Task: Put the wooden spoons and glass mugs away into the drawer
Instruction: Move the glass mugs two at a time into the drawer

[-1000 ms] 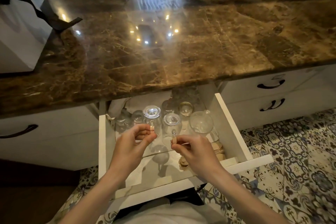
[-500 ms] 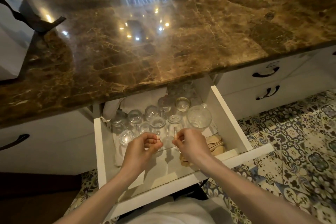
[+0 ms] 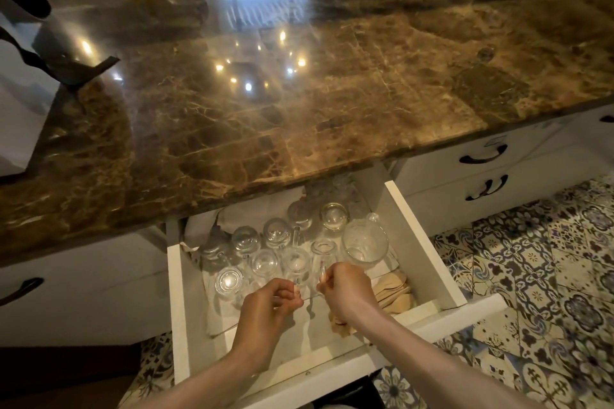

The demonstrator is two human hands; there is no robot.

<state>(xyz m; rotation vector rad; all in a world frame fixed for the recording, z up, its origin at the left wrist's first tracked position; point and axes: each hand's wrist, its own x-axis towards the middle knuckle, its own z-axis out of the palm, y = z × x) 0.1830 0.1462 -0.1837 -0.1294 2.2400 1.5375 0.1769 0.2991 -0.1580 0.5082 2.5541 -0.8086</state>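
The white drawer (image 3: 422, 244) stands pulled out under the marble counter (image 3: 299, 116). Several glass mugs stand inside it in rows, bottoms up, among them one at the left front (image 3: 228, 279). My left hand (image 3: 265, 309) pinches the handle of a mug (image 3: 295, 263) in the front row. Just right of it, my right hand (image 3: 347, 290) pinches the handle of another mug (image 3: 324, 250). Both mugs rest on the drawer's liner. A pile of wooden spoons (image 3: 393, 292) lies in the drawer's right front corner, partly hidden by my right wrist.
A larger round glass vessel (image 3: 365, 242) sits at the drawer's right, behind the spoons. Closed white drawers with dark handles (image 3: 483, 156) are to the right, over a patterned tile floor (image 3: 548, 276). A white bag (image 3: 20, 100) stands on the counter's left end.
Both hands have gone down into the drawer with their mugs, which now stand in the front row. The view has shifted slightly.
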